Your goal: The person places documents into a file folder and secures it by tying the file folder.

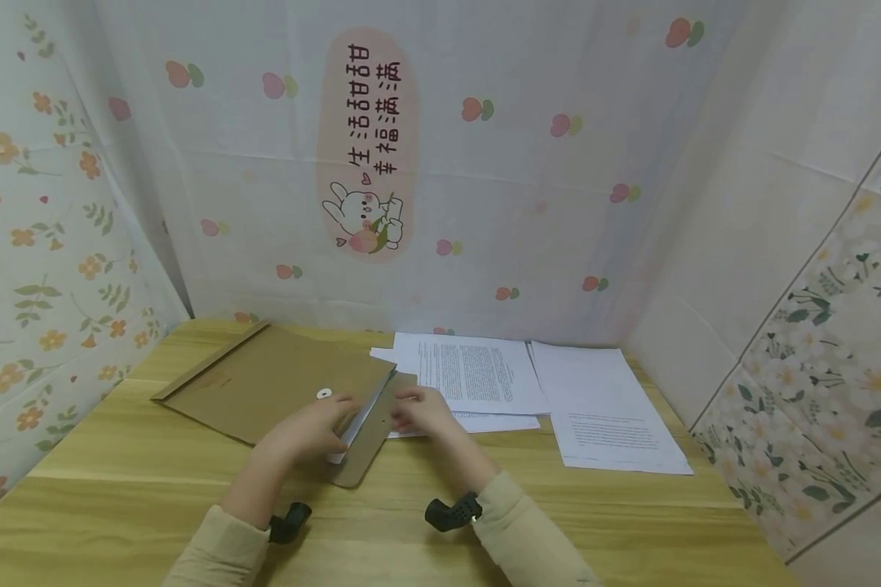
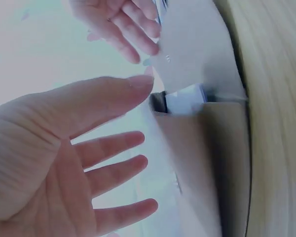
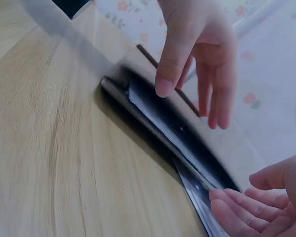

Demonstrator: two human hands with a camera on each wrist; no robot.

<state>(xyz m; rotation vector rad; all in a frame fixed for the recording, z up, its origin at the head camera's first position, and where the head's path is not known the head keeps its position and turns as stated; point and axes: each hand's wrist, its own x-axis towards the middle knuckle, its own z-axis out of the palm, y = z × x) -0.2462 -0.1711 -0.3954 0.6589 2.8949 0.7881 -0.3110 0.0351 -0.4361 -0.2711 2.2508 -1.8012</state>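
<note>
A brown kraft document envelope (image 1: 264, 379) lies at the left of the table, its flap (image 1: 370, 448) folded out to the right. White paper (image 1: 360, 420) shows in its mouth, also in the right wrist view, where the mouth gapes. My left hand (image 1: 304, 432) hovers over the envelope by the mouth; in the left wrist view its fingers are spread and hold nothing. On the flap's other side is my right hand (image 1: 426, 412). Its loosely bent fingers (image 3: 241, 210) are at the flap's edge in the right wrist view; whether they touch it, I cannot tell.
Printed sheets (image 1: 477, 375) lie overlapping behind the right hand, some reaching under the flap. Another partly printed sheet (image 1: 609, 408) lies farther right. A patterned cloth (image 1: 521, 204) hangs behind the wooden table (image 1: 382, 538).
</note>
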